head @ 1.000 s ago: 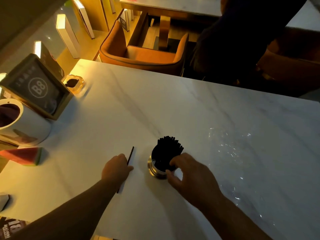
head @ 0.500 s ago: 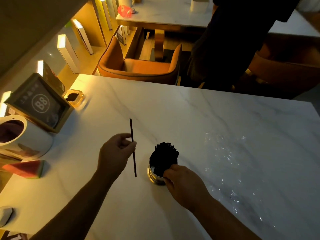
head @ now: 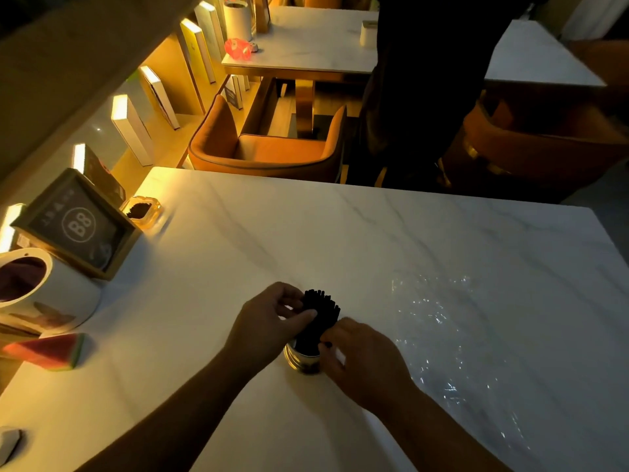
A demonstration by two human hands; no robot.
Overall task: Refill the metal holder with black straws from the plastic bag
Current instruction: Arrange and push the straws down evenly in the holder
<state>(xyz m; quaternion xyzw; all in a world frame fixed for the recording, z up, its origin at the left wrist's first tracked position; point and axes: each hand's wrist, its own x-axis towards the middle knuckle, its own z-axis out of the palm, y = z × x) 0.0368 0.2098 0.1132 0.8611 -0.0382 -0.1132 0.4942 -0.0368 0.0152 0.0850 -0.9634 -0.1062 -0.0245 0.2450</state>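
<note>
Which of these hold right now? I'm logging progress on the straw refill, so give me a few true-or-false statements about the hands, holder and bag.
1. The metal holder stands upright on the table. True.
2. The black straws lie scattered across the table. False: they stand bunched in the holder.
3. Both hands are at the holder. True: the left hand touches the bundle, the right hand the holder's side.
4. The plastic bag lies left of the holder. False: it lies to the right.
</note>
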